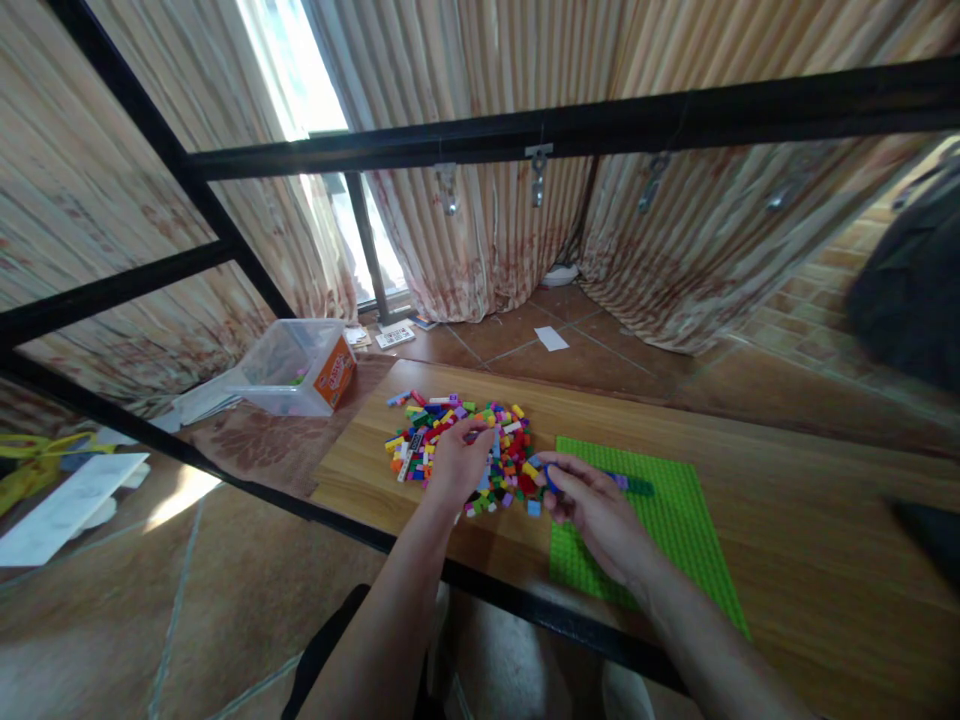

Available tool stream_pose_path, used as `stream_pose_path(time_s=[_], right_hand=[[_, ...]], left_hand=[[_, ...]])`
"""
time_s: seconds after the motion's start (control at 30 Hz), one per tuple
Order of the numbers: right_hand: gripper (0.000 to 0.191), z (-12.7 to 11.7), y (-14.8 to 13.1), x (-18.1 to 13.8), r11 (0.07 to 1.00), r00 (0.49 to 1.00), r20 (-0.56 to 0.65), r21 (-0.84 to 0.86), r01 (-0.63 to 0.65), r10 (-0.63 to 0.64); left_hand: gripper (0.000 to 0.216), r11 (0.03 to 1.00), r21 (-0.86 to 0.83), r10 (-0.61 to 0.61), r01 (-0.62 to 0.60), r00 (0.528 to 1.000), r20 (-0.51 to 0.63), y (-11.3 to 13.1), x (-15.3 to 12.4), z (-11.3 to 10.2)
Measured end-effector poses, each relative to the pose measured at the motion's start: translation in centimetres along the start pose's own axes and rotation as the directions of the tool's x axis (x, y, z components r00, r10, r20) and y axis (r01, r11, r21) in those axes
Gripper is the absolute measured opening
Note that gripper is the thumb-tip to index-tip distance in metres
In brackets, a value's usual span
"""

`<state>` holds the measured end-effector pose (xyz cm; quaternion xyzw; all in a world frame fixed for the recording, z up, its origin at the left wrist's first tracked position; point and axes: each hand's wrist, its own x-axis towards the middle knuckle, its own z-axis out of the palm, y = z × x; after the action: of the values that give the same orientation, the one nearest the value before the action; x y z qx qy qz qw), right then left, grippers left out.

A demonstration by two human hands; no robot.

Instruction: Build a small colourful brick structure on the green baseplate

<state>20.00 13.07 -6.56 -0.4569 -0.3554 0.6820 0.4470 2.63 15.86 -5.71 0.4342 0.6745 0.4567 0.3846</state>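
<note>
My left hand (459,462) reaches palm-down over a loose pile of colourful toy building bricks (517,448). Its thumb and forefinger curve apart, and no brick is plainly held between them. At the pile's right side, my right hand (592,505) pinches a blue brick (553,478) between thumb and fingers. Beneath that hand lies a green studded baseplate (675,530). Just beyond its knuckles, a purple brick and a dark green brick (641,487) sit on the plate, partly hidden by the hand.
The wooden table (810,520) has a black metal frame, with a black bar (480,140) crossing above it. A clear plastic box (292,365) with an orange label stands beyond the left end. A dark flat object (930,535) lies at the far right. Curtains hang behind.
</note>
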Motion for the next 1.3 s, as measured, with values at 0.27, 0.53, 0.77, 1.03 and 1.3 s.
stream_pose_path(time_s=[0.27, 0.53, 0.77, 1.03, 1.3], right_hand=[[0.048, -0.3, 0.1, 0.3, 0.998, 0.999, -0.017, -0.055, 0.036, -0.037], [0.048, -0.4, 0.3, 0.3, 0.995, 0.998, -0.029, -0.086, 0.055, -0.057], [0.046, -0.3, 0.2, 0.2, 0.98, 0.994, 0.01, -0.163, 0.112, -0.112], [0.039, 0.1, 0.0, -0.7, 0.802, 0.918, 0.234, -0.448, 0.395, -0.321], [0.021, -0.6, 0.5, -0.5, 0.605, 0.881, 0.184, -0.666, 0.437, -0.435]], left_hand=[[0.032, 0.866, 0.479, 0.217, -0.144, 0.971, -0.1, -0.5, 1.5, -1.7], [0.03, 0.915, 0.376, 0.207, -0.144, 0.969, -0.132, -1.1, 2.0, -1.7], [0.032, 0.998, -0.023, 0.053, -0.054, 0.996, -0.075, -0.5, 1.5, -1.1], [0.042, 0.969, -0.245, 0.032, 0.038, 0.961, 0.275, -0.3, -1.7, 2.8], [0.049, 0.88, -0.375, -0.094, 0.292, 0.88, 0.466, -0.4, -2.4, 3.3]])
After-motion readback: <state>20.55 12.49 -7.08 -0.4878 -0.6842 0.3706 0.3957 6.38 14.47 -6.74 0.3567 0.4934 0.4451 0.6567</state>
